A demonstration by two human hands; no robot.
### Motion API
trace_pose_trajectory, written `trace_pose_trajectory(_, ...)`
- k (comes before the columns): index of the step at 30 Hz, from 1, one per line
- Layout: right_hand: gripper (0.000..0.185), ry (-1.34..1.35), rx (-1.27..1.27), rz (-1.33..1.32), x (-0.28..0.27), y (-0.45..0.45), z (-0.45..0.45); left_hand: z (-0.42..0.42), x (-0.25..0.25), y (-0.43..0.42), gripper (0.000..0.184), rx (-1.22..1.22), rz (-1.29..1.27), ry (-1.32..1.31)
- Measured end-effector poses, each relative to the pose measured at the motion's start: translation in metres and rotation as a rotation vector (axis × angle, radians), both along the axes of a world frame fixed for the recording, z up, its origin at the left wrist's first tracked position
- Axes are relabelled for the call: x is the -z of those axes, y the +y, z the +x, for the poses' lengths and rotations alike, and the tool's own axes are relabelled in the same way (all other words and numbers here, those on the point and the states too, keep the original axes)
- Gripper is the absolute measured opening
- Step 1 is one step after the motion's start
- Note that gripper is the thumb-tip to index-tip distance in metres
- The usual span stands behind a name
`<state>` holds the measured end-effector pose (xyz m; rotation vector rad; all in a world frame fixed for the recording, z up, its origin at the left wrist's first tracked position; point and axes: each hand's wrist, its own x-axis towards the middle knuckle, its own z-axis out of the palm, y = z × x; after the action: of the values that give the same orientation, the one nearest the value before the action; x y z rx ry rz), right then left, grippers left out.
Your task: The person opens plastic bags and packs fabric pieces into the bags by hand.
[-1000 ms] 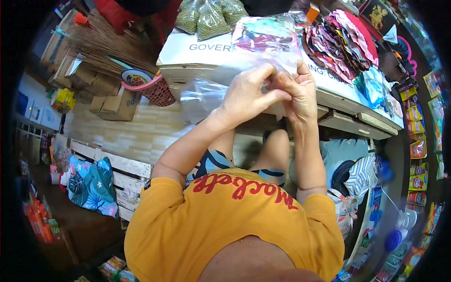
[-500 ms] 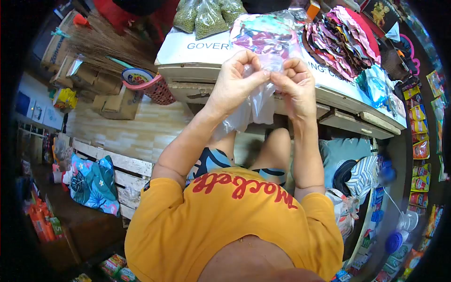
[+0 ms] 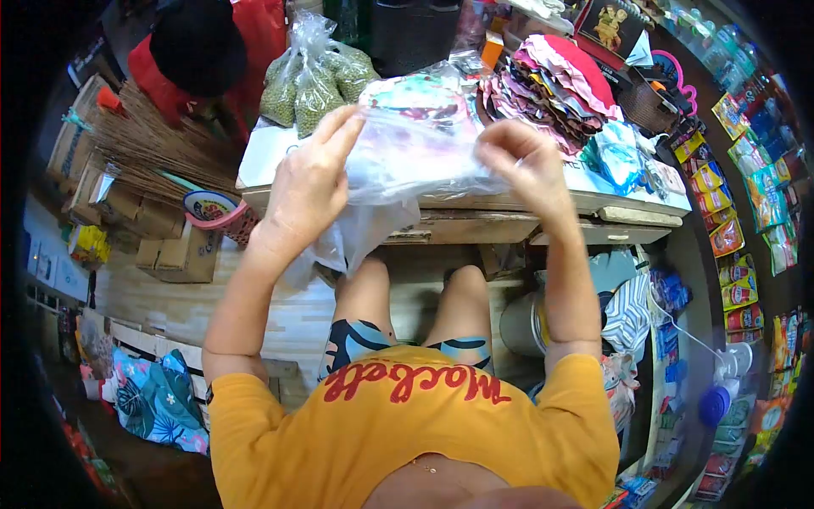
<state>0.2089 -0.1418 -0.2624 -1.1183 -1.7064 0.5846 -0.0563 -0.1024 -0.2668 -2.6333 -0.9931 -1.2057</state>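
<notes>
Table (image 3: 257,159) stands before the seated person (image 3: 415,424); on it, left to right, lie filled bags (image 3: 319,95), a bundle (image 3: 415,92), a pile of cloths (image 3: 543,97) and a packet (image 3: 616,157). On the floor left of the table, a basket (image 3: 240,224) stands beside a box (image 3: 180,254), broom bristles (image 3: 140,136) behind them; nearer, at far left, a cloth bag (image 3: 161,399) lies by slats (image 3: 136,339). To the right, a bucket (image 3: 521,327) stands near the person's leg, sachets (image 3: 710,191) hanging in a column farther right.
</notes>
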Motion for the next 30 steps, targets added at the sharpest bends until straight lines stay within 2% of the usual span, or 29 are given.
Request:
trace_pose_trajectory(1,0.013,-0.148,0.135,0.159,-0.015,0.009,0.014,-0.002,-0.012,-0.003,0.054,0.013,-0.138,0.024)
trace_pose_trajectory(2,0.017,-0.155,0.282,0.237,-0.025,0.02,0.031,-0.004,-0.016,-0.003,0.054,0.035,-0.132,0.018)
trace_pose_trajectory(3,0.022,-0.413,0.539,0.56,-0.036,0.033,0.052,-0.006,-0.019,-0.001,0.054,0.057,-0.127,0.013)
trace_pose_trajectory(4,0.025,-0.575,0.644,0.675,-0.05,0.042,0.072,-0.008,-0.02,0.0,0.054,0.079,-0.121,0.007)
trace_pose_trajectory(5,0.025,-0.736,0.803,0.732,-0.056,0.05,0.086,-0.009,-0.02,-0.001,0.055,0.09,-0.136,-0.014)
trace_pose_trajectory(6,0.026,-0.783,0.8,0.689,-0.06,0.056,0.1,-0.011,-0.018,-0.002,0.055,0.104,-0.16,-0.026)
trace_pose_trajectory(8,0.024,-0.711,0.643,0.55,-0.062,0.066,0.122,-0.012,-0.012,-0.002,0.055,0.132,-0.204,-0.053)
trace_pose_trajectory(10,0.018,-0.38,0.61,0.268,-0.067,0.069,0.124,-0.01,-0.007,-0.002,0.055,0.145,-0.22,-0.04)
trace_pose_trajectory(11,0.014,-0.088,0.46,0.06,-0.074,0.065,0.129,-0.009,-0.005,-0.002,0.055,0.153,-0.23,-0.033)
trace_pose_trajectory(15,0.014,0.193,0.529,0.125,-0.082,0.074,0.145,-0.003,0.0,0.003,0.054,0.222,-0.235,-0.067)
trace_pose_trajectory(16,0.015,0.27,0.481,0.108,-0.083,0.078,0.159,-0.002,0.001,0.004,0.054,0.232,-0.255,-0.069)
trace_pose_trajectory(18,0.014,0.349,0.484,0.212,-0.082,0.09,0.167,0.0,0.001,0.002,0.054,0.246,-0.34,-0.073)
trace_pose_trajectory(21,0.01,0.407,0.547,0.211,-0.081,0.094,0.174,0.001,0.004,0.001,0.054,0.269,-0.461,-0.074)
trace_pose_trajectory(24,0.005,0.258,0.394,0.382,-0.073,0.089,0.16,0.002,0.015,0.006,0.054,0.278,-0.402,-0.073)
trace_pose_trajectory(25,0.007,0.017,0.398,0.45,-0.072,0.083,0.153,0.002,0.015,0.006,0.054,0.276,-0.417,-0.072)
trace_pose_trajectory(26,0.012,-0.143,0.47,0.38,-0.071,0.073,0.147,0.002,0.014,0.005,0.055,0.275,-0.432,-0.071)
trace_pose_trajectory(28,0.017,-0.461,0.389,0.502,-0.062,0.068,0.14,0.003,0.013,0.005,0.055,0.28,-0.44,-0.059)
trace_pose_trajectory(30,0.018,-0.692,0.419,0.556,-0.063,0.057,0.129,0.003,0.012,0.005,0.055,0.299,-0.429,-0.035)
